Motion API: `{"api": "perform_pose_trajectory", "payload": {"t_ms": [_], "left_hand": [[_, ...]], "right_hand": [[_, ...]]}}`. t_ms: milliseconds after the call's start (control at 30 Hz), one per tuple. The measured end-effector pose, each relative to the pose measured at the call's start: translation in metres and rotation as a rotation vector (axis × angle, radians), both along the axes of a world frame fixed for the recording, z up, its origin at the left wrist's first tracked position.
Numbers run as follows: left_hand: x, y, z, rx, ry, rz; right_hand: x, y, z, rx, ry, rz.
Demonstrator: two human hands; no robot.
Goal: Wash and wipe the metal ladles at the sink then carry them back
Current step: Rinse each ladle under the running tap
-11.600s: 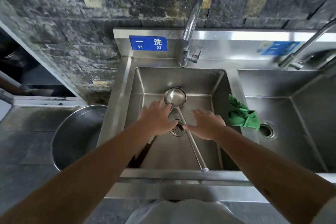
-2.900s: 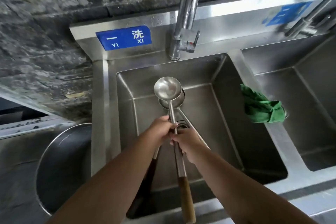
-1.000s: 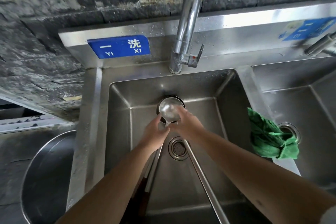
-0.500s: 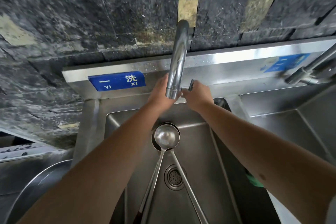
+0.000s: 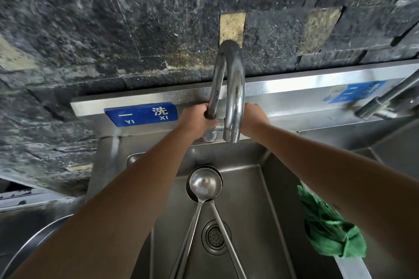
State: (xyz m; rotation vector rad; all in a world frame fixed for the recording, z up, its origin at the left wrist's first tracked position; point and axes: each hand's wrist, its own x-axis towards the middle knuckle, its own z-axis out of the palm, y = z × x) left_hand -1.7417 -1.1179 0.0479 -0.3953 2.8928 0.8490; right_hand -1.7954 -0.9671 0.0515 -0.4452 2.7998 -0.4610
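We note the faucet (image 5: 233,88): polished metal, mirror-glossy, with bright reflections along its curve. Sink (image 5: 256,199): brushed stainless steel, duller sheen, faintly streaked; its backsplash rim gleams brighter. Two ladles (image 5: 205,184) in the basin: smooth metal, bowls satin-shiny. Drain strainer (image 5: 215,236): perforated metal. Cloth (image 5: 328,229): green fabric, crumpled, matt. Wall (image 5: 113,29): dark stone tiles, rough and speckled. Blue label (image 5: 141,113): smooth, slightly glossy. Large basin (image 5: 31,247) at lower left: metal, with a thin bright rim.

Head camera looks forward and down, close over the sink (image 5: 260,179) and faucet (image 5: 233,88).
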Motion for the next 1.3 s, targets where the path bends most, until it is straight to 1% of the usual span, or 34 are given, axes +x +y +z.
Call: {"api": "perform_pose_trajectory", "payload": {"t_ms": [133,233,300,367,500,633,767,933,1067,1167,1300], "left_hand": [[0.0,0.002,0.002,-0.088,-0.006,-0.017],[0.001,0.004,0.01,-0.054,-0.03,-0.008],[0.003,0.004,0.012,-0.041,-0.027,-0.02],[0.003,0.004,0.008,-0.018,0.018,-0.015],[0.005,0.004,0.003,0.075,0.057,0.027],[0.004,0.003,0.0,0.112,0.054,0.047],[0.003,0.002,-0.002,0.143,0.056,0.04],[0.002,0.0,-0.005,0.155,0.07,0.04],[-0.001,-0.002,-0.009,0.142,0.056,0.036],[-0.003,-0.003,-0.011,0.175,0.047,0.054],[-0.002,-0.003,-0.012,0.165,0.058,0.06]], "right_hand": [[-0.006,0.001,-0.001,0.01,0.017,0.018],[-0.005,0.002,-0.002,-0.003,0.046,-0.011],[-0.005,0.001,-0.002,0.004,0.065,0.007],[-0.007,0.001,-0.006,0.002,0.076,0.012],[-0.008,0.0,-0.012,-0.026,0.065,-0.028],[-0.005,-0.001,-0.013,-0.127,0.027,-0.11],[-0.003,-0.002,-0.015,-0.133,0.039,-0.119],[-0.005,0.0,-0.019,-0.108,0.048,-0.132],[-0.005,0.0,-0.021,-0.131,0.045,-0.155],[-0.004,0.0,-0.021,-0.125,0.04,-0.158],[-0.003,0.003,-0.022,-0.211,0.001,-0.191]]}}
